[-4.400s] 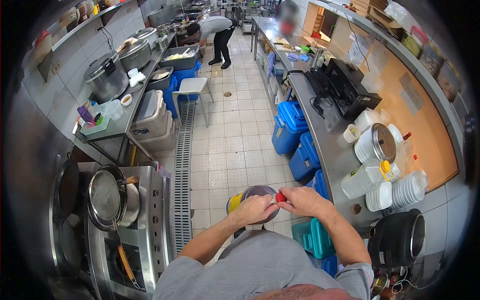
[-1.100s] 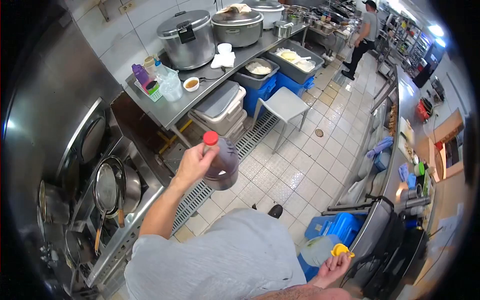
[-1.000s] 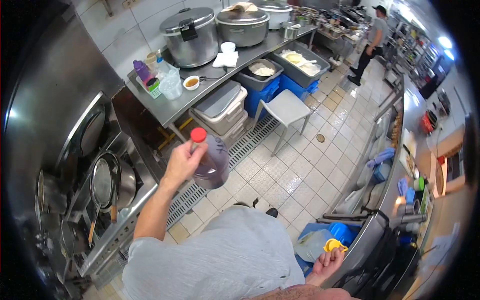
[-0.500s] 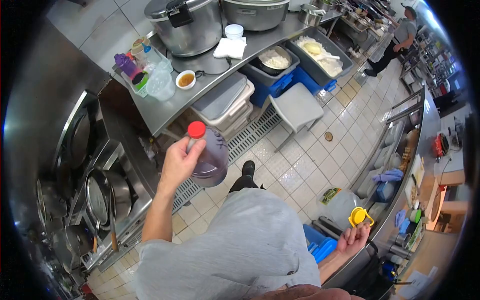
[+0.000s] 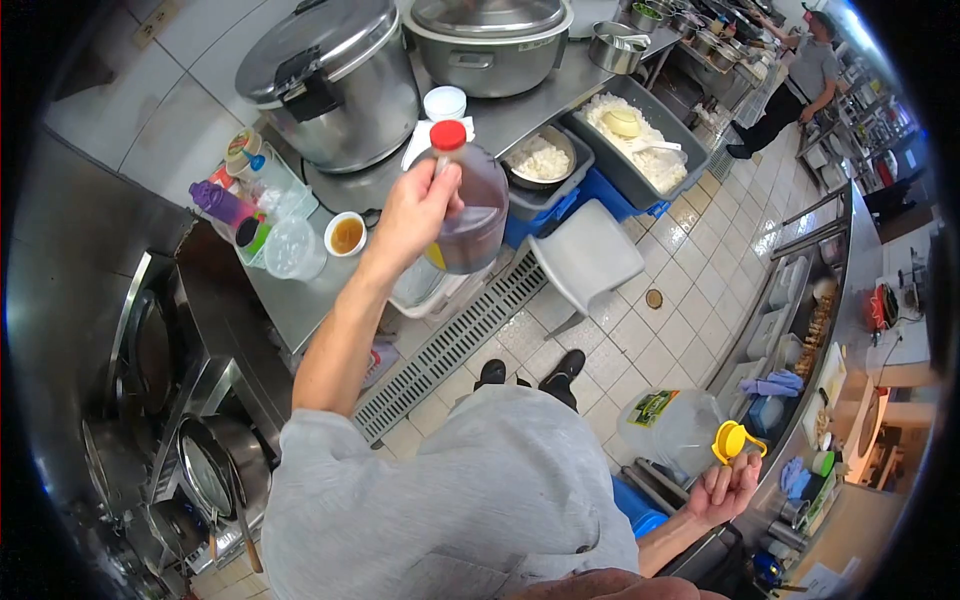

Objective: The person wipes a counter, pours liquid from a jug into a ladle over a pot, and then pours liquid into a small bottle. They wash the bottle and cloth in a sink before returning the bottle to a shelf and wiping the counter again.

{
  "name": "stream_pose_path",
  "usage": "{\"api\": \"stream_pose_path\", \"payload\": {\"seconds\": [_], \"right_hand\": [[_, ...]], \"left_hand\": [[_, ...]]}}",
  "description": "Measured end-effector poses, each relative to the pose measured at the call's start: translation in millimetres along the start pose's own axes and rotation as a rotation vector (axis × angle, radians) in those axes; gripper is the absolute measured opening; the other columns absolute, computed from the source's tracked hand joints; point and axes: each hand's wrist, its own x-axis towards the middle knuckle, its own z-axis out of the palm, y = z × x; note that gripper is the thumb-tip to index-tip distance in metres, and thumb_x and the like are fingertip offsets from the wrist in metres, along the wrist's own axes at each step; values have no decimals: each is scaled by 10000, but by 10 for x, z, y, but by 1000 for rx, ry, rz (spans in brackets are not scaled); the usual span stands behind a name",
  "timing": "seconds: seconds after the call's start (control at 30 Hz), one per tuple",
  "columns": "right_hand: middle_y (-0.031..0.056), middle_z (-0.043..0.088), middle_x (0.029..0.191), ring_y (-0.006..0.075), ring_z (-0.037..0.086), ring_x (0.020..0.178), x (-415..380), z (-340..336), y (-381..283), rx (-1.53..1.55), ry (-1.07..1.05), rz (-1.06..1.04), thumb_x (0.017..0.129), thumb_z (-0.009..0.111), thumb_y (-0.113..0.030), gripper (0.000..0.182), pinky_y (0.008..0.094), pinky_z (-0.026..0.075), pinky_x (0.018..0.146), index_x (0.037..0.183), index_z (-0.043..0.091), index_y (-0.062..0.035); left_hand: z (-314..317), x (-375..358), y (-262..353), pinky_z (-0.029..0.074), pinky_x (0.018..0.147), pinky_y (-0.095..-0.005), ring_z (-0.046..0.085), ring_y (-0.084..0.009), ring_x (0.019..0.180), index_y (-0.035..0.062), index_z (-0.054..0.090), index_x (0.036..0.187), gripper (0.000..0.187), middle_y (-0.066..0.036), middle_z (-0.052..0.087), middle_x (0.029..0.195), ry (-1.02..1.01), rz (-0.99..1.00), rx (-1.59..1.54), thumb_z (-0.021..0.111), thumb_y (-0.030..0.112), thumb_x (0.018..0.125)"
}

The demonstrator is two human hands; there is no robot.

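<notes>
My left hand [image 5: 418,210] is closed round the neck of a plastic jug with a red cap [image 5: 470,215], part full of dark liquid. It hangs in the air in front of the steel counter's edge. Low on the right, my right hand [image 5: 725,490] has its fingers curled at the yellow handle of a large clear bottle [image 5: 675,425]. That bottle carries a green and yellow label and lies tilted, its yellow cap beside my fingers. A white bowl of brown sauce [image 5: 346,235] stands on the counter, left of the jug.
The steel counter [image 5: 290,300] bears a big rice cooker [image 5: 330,90] and a lidded pot [image 5: 485,50]. Below it are a grey tub of rice [image 5: 600,105] and a grey stool [image 5: 588,258]. A floor drain grate [image 5: 440,350] runs alongside. Another person [image 5: 805,80] stands far right.
My left hand has lifted the red-capped jug up and to the right, towards the counter. I have stepped closer to it, and the clear bottle stays in my right hand.
</notes>
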Motion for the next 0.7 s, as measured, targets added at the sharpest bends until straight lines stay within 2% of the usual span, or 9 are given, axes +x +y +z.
{"api": "stream_pose_path", "payload": {"seconds": [0.17, 0.33, 0.37, 0.47, 0.57, 0.7], "right_hand": [[-18, 426, 677, 44, 301, 346, 462, -194, 266, -55, 37, 103, 953, 511, -46, 145, 209, 202, 327, 1090, 462, -45], [-19, 439, 686, 32, 262, 348, 1089, -309, 503, -193, 133, 293, 923, 538, -40, 142, 199, 196, 322, 1042, 467, -73], [-15, 448, 697, 33, 249, 352, 1213, -490, 552, -179, 63, 309, 907, 545, -33, 153, 196, 196, 320, 1029, 463, -78], [-22, 459, 676, 27, 246, 347, 1564, -432, 656, -234, 88, 372, 916, 528, -38, 142, 194, 192, 322, 1041, 471, -76], [-19, 461, 677, 29, 253, 348, 1848, -309, 646, -248, 87, 352, 910, 524, -28, 131, 193, 190, 322, 1020, 468, -73], [-14, 454, 685, 31, 253, 352, 2173, -37, 785, -245, 39, 288, 902, 559, -29, 159, 193, 195, 318, 1018, 457, -67]], "left_hand": [[166, 1008, -80, 457, 709, -269, 559, -108, 746, 37, 593, 922, 294, -16, 603, 775, 73, 36, 110, 528, 308, 1016], [384, 1577, -148, 455, 731, -274, 543, -111, 772, 42, 612, 945, 300, -24, 643, 839, 205, 39, 142, 519, 316, 1019], [389, 1746, -249, 465, 718, -290, 566, -119, 768, 29, 622, 962, 313, -33, 660, 844, 234, 52, 125, 513, 317, 1018], [422, 2050, -357, 475, 718, -304, 591, -128, 770, 13, 635, 978, 329, -45, 681, 855, 253, 50, 118, 510, 316, 1015], [438, 2355, -500, 477, 709, -302, 590, -127, 760, 15, 635, 963, 328, -46, 672, 838, 256, 103, 147, 509, 314, 1012], [396, 2629, -691, 477, 689, -295, 591, -127, 739, 18, 627, 943, 331, -36, 658, 812, 182, 63, 179, 512, 321, 1011]]}}
